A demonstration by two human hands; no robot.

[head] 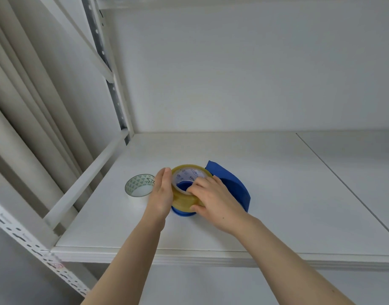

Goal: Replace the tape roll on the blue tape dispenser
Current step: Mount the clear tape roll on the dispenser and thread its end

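Observation:
A blue tape dispenser lies on the white shelf, its round hub pointing up. A yellowish roll of clear tape sits around the hub. My right hand grips the roll, fingertips on its inner rim and thumb on its outer side. My left hand presses flat against the roll's left side with straight fingers. To the left, a nearly spent tape roll with a green triangle pattern on its core lies apart on the shelf.
The shelf's metal upright and side rail stand at the left, with a curtain beyond. The back wall rises behind. A seam between shelf boards runs on the right.

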